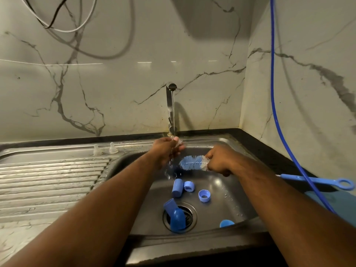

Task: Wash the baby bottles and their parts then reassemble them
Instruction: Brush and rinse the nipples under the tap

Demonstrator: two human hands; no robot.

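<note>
Left hand [166, 149] is pinching one clear nipple [178, 142] under the running tap [171, 108], and right hand [219, 160] is gripping one blue brush [192, 162] just beside it. Five blue bottle pieces [177, 187] are lying loose down in the sink [231, 199], and two more nipples [97, 150] are standing on the drainboard [48, 180].

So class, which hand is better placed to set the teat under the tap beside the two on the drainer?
Left, probably. The left hand holds the teat and is nearer the drainer; the right hand grips the brush.
</note>
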